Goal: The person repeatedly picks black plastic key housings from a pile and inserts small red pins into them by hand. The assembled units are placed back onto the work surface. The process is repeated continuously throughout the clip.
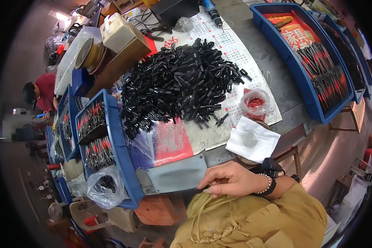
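My right hand (225,180) is held in front of my body by the table's near edge. Its thumb and fingertips are pinched together on a small black piece (204,187), mostly covered by the fingers. My left hand is out of view. Beyond the right hand lies a grey flat plate (178,174) on the table edge. A large heap of small black plastic parts (175,82) covers the middle of the table, with a single black part (222,120) lying apart at its near right. Close to the hand is a white sheet (254,140) with a grey smudge.
A clear bag of small red pieces (255,103) stands right of the heap. Blue trays (275,44) of red-and-black pieces flank the table, including a left tray (124,165) with a plastic bag (107,188). A blue power screwdriver (211,11) lies behind. Another person (45,91) is at far left.
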Available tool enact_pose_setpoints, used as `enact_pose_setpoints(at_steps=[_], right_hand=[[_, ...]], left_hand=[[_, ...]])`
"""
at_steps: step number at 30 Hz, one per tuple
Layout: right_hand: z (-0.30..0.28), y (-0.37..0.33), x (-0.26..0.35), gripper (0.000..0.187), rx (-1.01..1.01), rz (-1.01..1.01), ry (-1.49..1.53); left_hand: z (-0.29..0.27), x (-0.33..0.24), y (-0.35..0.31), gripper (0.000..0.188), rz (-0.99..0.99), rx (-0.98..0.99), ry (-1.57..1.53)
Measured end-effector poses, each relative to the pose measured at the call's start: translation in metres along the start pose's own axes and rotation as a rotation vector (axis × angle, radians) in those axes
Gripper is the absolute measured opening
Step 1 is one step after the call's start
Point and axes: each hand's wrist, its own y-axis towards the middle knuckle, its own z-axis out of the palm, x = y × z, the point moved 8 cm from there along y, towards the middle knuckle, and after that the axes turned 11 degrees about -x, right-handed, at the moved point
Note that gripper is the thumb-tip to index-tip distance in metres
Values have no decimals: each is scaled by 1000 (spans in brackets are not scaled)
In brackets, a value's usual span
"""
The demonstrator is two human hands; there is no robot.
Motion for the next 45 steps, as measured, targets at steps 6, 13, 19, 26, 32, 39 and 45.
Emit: enact_pose_setpoints(at_steps=[6, 13, 19, 26, 32, 39, 45], right_hand=[[-6, -2, 0, 20, -17, -18, -37], [-7, -3, 1, 20, -52, -94, -61], [-9, -1, 3, 20, -69, -75, -71], [0, -2, 5, 19, -40, -79, -69], [5, -6, 3, 19, -34, -102, -75], [6, -16, 8, 17, -79, -87, -53], [10, -17, 10, 15, -170, -122, -27]], left_hand=[[-16, 2, -2, 17, -30, -21, -29], [-22, 1, -2, 16, -39, -31, -24], [-37, 1, 0, 16, -44, -56, -52], [-56, 3, 2, 15, -31, -74, -79], [-59, 3, 3, 14, -4, -61, -102], [26, -30, -49, 14, 83, 256, -105], [97, -184, -113, 9, 516, 535, -529]])
